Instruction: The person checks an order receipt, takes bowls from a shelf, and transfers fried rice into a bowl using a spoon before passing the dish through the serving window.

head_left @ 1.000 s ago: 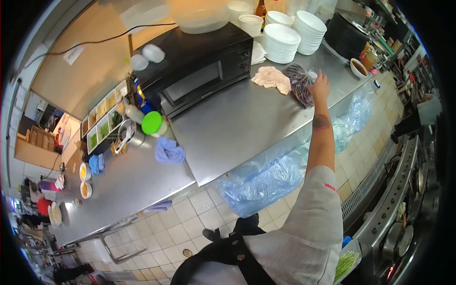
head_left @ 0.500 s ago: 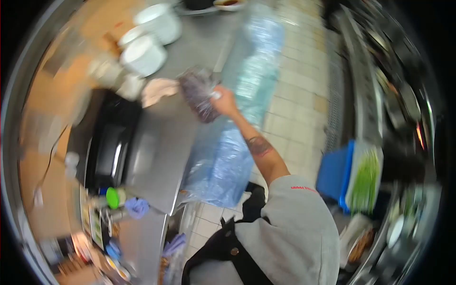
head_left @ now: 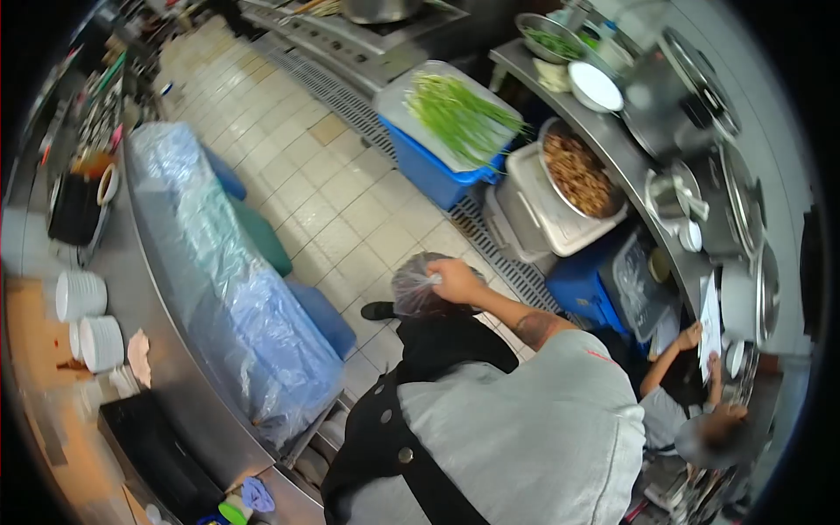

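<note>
My right hand (head_left: 457, 282) is closed around the gathered top of a clear plastic bag (head_left: 418, 284) with dark purplish-brown contents I cannot identify. The bag hangs over the tiled floor in front of my black apron (head_left: 459, 346), above a dark shoe (head_left: 379, 311). My left hand is out of view.
Plastic-covered bins (head_left: 280, 341) stand left, along the steel counter (head_left: 166, 324). Ahead, green stalks (head_left: 459, 118) top a blue bin (head_left: 429, 171). Right of it a bowl of brown food pieces (head_left: 577, 175) sits on a lidded tub (head_left: 525, 188). A co-worker (head_left: 669, 411) holds white sheets.
The view has swung right, away from the counter. My right hand has carried the bag from beside the counter to over the floor. The co-worker has come into view.
</note>
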`<state>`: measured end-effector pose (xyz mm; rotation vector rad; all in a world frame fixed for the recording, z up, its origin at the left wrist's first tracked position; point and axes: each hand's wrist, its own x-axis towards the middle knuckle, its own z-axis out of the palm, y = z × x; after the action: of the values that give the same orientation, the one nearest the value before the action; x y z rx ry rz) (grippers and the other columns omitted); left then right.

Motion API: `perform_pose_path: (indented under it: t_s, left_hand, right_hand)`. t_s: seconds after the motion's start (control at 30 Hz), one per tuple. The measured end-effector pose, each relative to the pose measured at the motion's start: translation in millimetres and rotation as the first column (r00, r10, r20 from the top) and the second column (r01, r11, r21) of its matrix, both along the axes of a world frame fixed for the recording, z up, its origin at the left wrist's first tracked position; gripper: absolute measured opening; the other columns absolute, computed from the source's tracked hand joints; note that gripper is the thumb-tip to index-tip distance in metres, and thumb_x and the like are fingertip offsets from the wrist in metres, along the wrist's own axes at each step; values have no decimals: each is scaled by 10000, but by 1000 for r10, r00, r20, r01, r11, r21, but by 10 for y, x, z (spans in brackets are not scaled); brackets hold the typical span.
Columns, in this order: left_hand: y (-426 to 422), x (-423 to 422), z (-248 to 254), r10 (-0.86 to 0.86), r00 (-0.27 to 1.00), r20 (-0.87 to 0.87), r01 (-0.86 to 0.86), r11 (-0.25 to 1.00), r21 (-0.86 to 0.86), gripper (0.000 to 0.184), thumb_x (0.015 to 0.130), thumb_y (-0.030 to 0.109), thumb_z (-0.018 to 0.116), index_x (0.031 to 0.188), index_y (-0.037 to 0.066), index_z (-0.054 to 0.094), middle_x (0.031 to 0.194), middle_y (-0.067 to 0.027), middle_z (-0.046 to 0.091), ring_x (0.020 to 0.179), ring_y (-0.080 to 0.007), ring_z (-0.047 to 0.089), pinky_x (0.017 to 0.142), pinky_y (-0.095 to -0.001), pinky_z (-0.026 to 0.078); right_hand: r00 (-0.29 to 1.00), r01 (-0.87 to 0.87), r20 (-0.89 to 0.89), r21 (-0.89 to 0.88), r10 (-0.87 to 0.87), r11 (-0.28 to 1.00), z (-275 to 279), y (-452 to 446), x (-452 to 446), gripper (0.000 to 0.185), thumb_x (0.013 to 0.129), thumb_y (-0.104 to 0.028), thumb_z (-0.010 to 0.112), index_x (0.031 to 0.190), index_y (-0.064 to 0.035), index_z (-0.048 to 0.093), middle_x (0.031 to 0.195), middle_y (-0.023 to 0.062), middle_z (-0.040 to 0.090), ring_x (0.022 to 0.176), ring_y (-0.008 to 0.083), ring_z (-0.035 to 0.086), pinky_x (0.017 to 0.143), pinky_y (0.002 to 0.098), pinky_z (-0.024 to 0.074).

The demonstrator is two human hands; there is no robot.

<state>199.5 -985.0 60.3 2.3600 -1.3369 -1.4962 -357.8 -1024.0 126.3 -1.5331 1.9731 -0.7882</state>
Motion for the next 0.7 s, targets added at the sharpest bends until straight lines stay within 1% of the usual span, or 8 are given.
perform_pose_path:
  t_s: [0.17, 0.27, 0.3, 0.37, 0.4, 0.5, 0.63, 0.7]
  left_hand:
    - [-304, -628, -153, -213, 976, -37, 214, 977, 17, 287, 864, 281, 559, 996, 35, 622, 844, -123, 634, 799, -226, 607, 710, -327, 484]
    - [-503, -1101, -220, -319, 946, -65, 320, 947, 7, 291, 862, 289, 556, 990, 36, 625, 847, -127, 636, 804, -236, 609, 716, -334, 484]
    - [-554, -1267, -239, -341, 937, -73, 342, 940, 0, 293, 861, 291, 555, 988, 37, 626, 847, -129, 636, 806, -239, 609, 717, -336, 484]
    - [-619, -1565, -262, -381, 920, -89, 381, 924, -16, 297, 860, 296, 553, 984, 37, 628, 849, -132, 638, 809, -245, 611, 721, -340, 484]
    - [-639, -1712, -258, -395, 913, -99, 395, 918, -24, 298, 859, 299, 553, 982, 38, 629, 850, -134, 638, 811, -249, 611, 723, -342, 484]
    - [-674, -2171, -267, -411, 904, -120, 407, 912, -57, 304, 858, 306, 550, 977, 39, 632, 853, -139, 640, 815, -258, 613, 728, -349, 484]
    - [-549, -2682, -280, -370, 920, -128, 362, 928, -84, 311, 855, 316, 546, 969, 41, 636, 856, -145, 642, 822, -271, 615, 735, -357, 485]
    - [-388, -2855, -289, -314, 942, -115, 306, 948, -83, 315, 854, 321, 545, 966, 41, 638, 858, -148, 644, 825, -277, 616, 738, -362, 485]
  right_hand:
    - [962, 272, -48, 23, -270, 962, 343, 988, -827, 197, 616, -86, 598, 808, -43, 582, 808, 209, 611, 827, 403, 579, 732, 457, 457]
    - [878, 478, -24, 58, -477, 877, 752, 1320, -1216, 195, 617, -78, 598, 807, -41, 585, 808, 214, 611, 818, 407, 581, 728, 446, 460]
    - [814, 581, -4, -14, -581, 814, 863, 1406, -1354, 190, 619, -77, 598, 806, -44, 591, 799, 210, 612, 792, 405, 585, 711, 417, 467]
    - [703, 701, -11, -150, -711, 697, 932, 1596, -1746, 174, 641, -90, 602, 809, -47, 590, 667, 178, 588, 631, 286, 601, 624, 359, 469]
    - [641, 767, 60, -55, -765, 639, 1081, 1661, -1950, 155, 653, -92, 602, 796, -40, 574, 611, 156, 555, 590, 215, 575, 586, 341, 457]
    - [616, 765, 2, -238, -787, 598, 1538, 1786, -2561, 135, 671, -81, 598, 782, -33, 538, 623, 133, 552, 584, 177, 562, 571, 329, 448]
    - [504, 753, -251, -343, -827, 562, 1983, 1842, -3467, 171, 664, -110, 604, 822, -49, 580, 702, 233, 587, 709, 390, 598, 649, 407, 460]
    - [443, 782, -261, -356, -858, 512, 1999, 1843, -4008, 174, 665, -107, 601, 825, -38, 586, 726, 225, 600, 725, 406, 590, 673, 419, 460]
